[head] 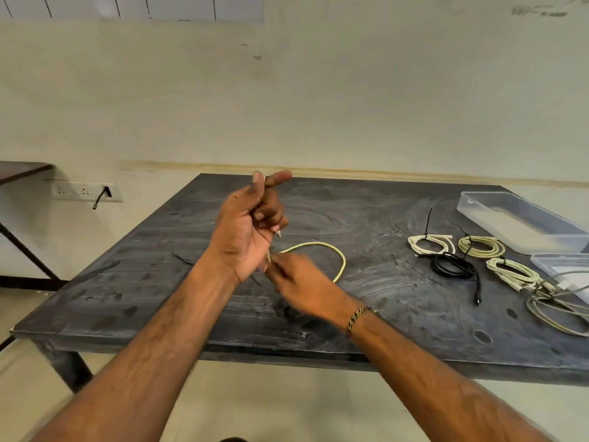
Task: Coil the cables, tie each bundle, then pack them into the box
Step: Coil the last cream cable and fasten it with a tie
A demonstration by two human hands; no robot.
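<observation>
While the left hand (245, 231) stands raised, palm toward the camera, fingers curled on one end of the yellow cable (331, 250) as an anchor for coiling, the right hand (296, 282), low beside it over the table (159, 282), pinches the strand, whose loop hangs beyond.

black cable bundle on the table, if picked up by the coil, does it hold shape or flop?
The black bundle probably holds its coil loosely; I can't make out a tie on it. One end trails off across the table, so that tail would likely dangle and swing. It looks thin and light, so it should slide rather than roll if pushed.
</observation>
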